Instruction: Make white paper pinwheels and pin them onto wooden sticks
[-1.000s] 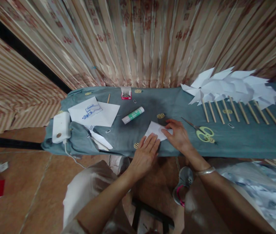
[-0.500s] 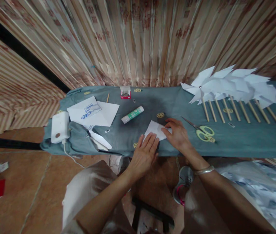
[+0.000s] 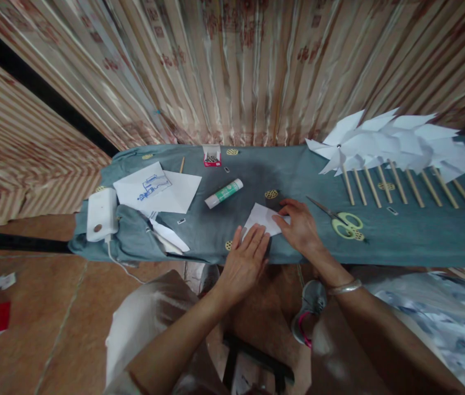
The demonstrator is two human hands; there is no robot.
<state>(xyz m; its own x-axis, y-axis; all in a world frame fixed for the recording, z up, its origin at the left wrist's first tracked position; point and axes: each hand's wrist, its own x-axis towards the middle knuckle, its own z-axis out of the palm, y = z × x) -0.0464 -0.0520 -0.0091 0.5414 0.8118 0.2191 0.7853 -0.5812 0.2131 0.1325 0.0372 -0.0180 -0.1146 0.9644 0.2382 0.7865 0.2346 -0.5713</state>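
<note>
A folded piece of white paper [image 3: 262,215] lies on the cloth near the front edge, between my hands. My left hand [image 3: 244,263] rests flat on its lower part with the fingers stretched out. At the paper's right corner, my right hand [image 3: 301,227] has thumb and bent fingers closed on the edge; the fingertips partly cover that corner. Scissors with green handles [image 3: 345,224] lie just right of my right hand, blades toward the back left. A glue stick [image 3: 224,193] with a green label lies beyond the paper to the left.
White paper pinwheels [image 3: 397,142] on wooden sticks overlap in a row at the right. A small red box [image 3: 212,156] of metal pieces sits at the back. Paper sheets [image 3: 185,192] and a white power adapter [image 3: 101,215] lie left on the grey-green cloth [image 3: 282,164].
</note>
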